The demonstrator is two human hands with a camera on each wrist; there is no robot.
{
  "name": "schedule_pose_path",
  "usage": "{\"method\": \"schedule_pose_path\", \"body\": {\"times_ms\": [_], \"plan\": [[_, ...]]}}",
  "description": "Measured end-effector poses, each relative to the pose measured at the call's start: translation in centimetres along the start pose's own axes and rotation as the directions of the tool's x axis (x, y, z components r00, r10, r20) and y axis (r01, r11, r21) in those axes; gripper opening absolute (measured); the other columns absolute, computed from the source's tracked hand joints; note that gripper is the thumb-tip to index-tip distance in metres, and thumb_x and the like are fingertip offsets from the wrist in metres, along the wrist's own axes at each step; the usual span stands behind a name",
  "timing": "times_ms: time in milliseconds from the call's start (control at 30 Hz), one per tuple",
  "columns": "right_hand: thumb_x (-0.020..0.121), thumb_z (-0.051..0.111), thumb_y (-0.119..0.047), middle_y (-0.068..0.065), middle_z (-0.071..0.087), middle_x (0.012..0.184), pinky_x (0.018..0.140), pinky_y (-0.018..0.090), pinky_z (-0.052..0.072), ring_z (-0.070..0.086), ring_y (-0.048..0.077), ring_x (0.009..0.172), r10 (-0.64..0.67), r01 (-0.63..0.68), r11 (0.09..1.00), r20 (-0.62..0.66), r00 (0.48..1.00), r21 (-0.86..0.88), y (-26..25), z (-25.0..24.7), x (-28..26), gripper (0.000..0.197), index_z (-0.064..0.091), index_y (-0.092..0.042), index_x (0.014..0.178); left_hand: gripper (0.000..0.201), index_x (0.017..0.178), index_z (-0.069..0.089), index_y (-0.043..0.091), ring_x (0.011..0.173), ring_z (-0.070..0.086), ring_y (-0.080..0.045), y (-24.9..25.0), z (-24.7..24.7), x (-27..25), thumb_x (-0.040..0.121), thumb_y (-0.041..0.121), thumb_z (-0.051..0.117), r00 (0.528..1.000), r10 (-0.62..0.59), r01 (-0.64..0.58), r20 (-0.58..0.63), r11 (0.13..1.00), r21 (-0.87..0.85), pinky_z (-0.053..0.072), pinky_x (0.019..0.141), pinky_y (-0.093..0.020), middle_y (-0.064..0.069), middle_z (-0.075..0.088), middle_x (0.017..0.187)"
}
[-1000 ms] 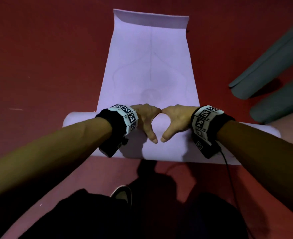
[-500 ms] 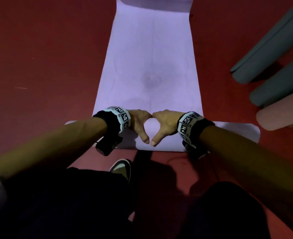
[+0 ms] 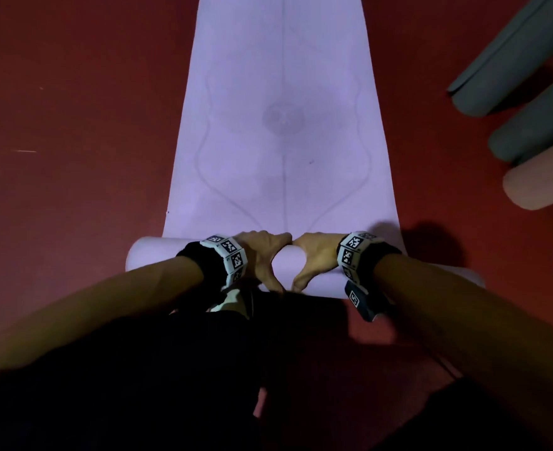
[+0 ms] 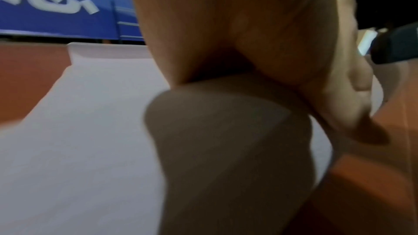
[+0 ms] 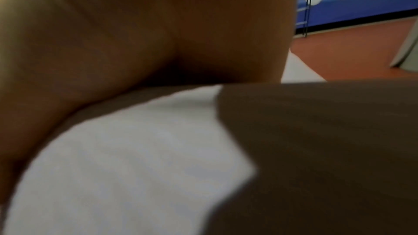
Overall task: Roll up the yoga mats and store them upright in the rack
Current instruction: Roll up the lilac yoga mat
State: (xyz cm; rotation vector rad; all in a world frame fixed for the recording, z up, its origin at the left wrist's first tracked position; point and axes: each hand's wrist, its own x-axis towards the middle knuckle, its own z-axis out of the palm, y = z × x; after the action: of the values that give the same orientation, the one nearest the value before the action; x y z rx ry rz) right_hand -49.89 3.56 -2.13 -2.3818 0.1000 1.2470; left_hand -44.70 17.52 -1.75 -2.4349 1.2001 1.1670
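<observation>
A pale purple yoga mat (image 3: pixel 281 141) lies flat on the red floor and runs away from me. Its near end is wound into a roll (image 3: pixel 153 255) lying crosswise. My left hand (image 3: pixel 262 255) and right hand (image 3: pixel 314 258) sit side by side on the middle of the roll. Their fingers curve over its top and their thumbs reach down its near side. In the left wrist view my palm (image 4: pixel 248 33) lies against the shadowed roll (image 4: pixel 226 149). The right wrist view shows my palm (image 5: pixel 135 33) on the roll (image 5: pixel 135 158). No rack is in view.
Two grey-green rolled mats (image 3: pixel 512 66) (image 3: pixel 535 131) and a pinkish one (image 3: pixel 542 183) lie at the right. My shoe (image 3: pixel 229 301) and dark-clad legs are just behind the roll. A blue banner wall (image 4: pixel 56 6) stands beyond the mat's far end.
The roll has travelled forward along the mat with both hands on it. The mat's far edge has left the head view, and the rolled mats at the right look closer.
</observation>
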Motion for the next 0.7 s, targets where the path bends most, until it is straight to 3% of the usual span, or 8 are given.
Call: {"method": "schedule_pose_path", "body": {"times_ms": [67,133,200,333,433,567,633,700], "plan": [[0.051,0.082,-0.061,-0.009,0.070,0.106,0.089,0.038,0.057,0.068,0.015,0.095,-0.001,0.001,1.000,0.029,1.000,-0.003,0.3,0.8,0.7,0.081,0.062,-0.029,0.121,0.058,0.106,0.052,0.021,0.078,0.063,-0.027,1.6,0.9,0.6,0.062,0.035,0.087,0.991,-0.107,0.095,0.086,0.987,0.132,0.056,0.066,-0.045,-0.001,0.059,0.080],[0.062,0.082,-0.053,-0.003,0.070,0.108,0.092,0.039,0.055,0.068,0.019,0.098,0.000,0.001,1.000,0.058,0.998,-0.011,0.8,2.1,1.7,0.070,0.063,-0.021,0.121,0.066,0.121,0.054,0.023,0.089,0.067,-0.024,0.9,2.3,1.9,0.065,0.025,0.088,0.993,-0.040,0.029,0.109,0.995,0.096,0.056,0.079,-0.041,-0.001,0.069,0.100],[0.076,0.079,-0.038,0.003,0.067,0.119,0.097,0.038,0.053,0.065,0.025,0.109,0.018,-0.017,1.000,0.091,0.996,-0.009,1.0,3.6,2.4,0.055,0.062,-0.014,0.122,0.086,0.141,0.041,0.027,0.102,0.064,-0.018,-0.9,3.3,2.3,0.069,0.033,0.088,0.990,0.102,-0.095,0.100,0.993,-0.066,0.049,0.085,-0.029,0.003,0.065,0.121],[0.091,0.057,-0.010,0.007,0.059,0.131,0.101,0.036,0.047,0.058,0.028,0.122,0.039,-0.029,0.994,0.093,0.995,-0.107,0.7,5.9,3.7,0.035,0.057,-0.012,0.126,0.099,0.141,0.042,0.037,0.115,0.062,-0.015,-1.9,5.8,1.7,0.057,0.055,0.090,0.986,0.134,-0.115,0.094,0.976,-0.187,0.051,0.092,-0.031,0.010,0.061,0.128],[0.101,0.048,-0.014,0.010,0.048,0.149,0.110,0.035,0.038,0.049,0.028,0.135,0.050,-0.033,0.986,0.105,0.993,-0.162,0.6,6.8,4.4,0.042,0.048,-0.012,0.143,0.099,0.133,0.047,0.039,0.106,0.062,-0.006,-2.2,6.7,1.8,0.047,0.055,0.094,0.986,0.137,-0.115,0.094,0.971,-0.212,0.049,0.083,-0.025,0.018,0.061,0.115],[0.103,0.050,-0.018,0.008,0.038,0.158,0.114,0.034,0.034,0.042,0.025,0.142,0.104,-0.089,0.979,0.076,0.992,-0.183,0.0,7.3,5.3,0.049,0.040,-0.014,0.151,0.112,0.138,0.040,0.042,0.104,0.059,-0.007,-1.8,6.7,1.8,0.039,0.066,0.087,0.986,0.089,-0.074,0.141,0.991,-0.108,0.054,0.091,-0.033,0.015,0.059,0.123],[0.103,0.049,-0.019,0.006,0.034,0.160,0.115,0.033,0.032,0.039,0.023,0.144,0.086,-0.078,0.984,0.043,0.995,-0.159,-0.5,7.2,5.3,0.051,0.037,-0.015,0.152,0.093,0.136,0.049,0.033,0.102,0.059,-0.008,-1.8,6.8,1.9,0.055,0.054,0.090,0.983,-0.011,0.022,0.184,0.998,-0.058,0.053,0.094,-0.033,0.012,0.060,0.119],[0.103,0.048,-0.019,0.007,0.034,0.160,0.115,0.034,0.033,0.039,0.024,0.144,0.094,-0.087,0.986,0.048,0.994,-0.143,-0.7,6.9,5.1,0.050,0.036,-0.015,0.151,0.086,0.141,0.045,0.033,0.112,0.059,-0.012,-2.4,6.3,2.0,0.067,0.043,0.088,0.986,0.044,-0.023,0.159,0.991,-0.135,0.051,0.095,-0.033,0.009,0.058,0.130]]}}
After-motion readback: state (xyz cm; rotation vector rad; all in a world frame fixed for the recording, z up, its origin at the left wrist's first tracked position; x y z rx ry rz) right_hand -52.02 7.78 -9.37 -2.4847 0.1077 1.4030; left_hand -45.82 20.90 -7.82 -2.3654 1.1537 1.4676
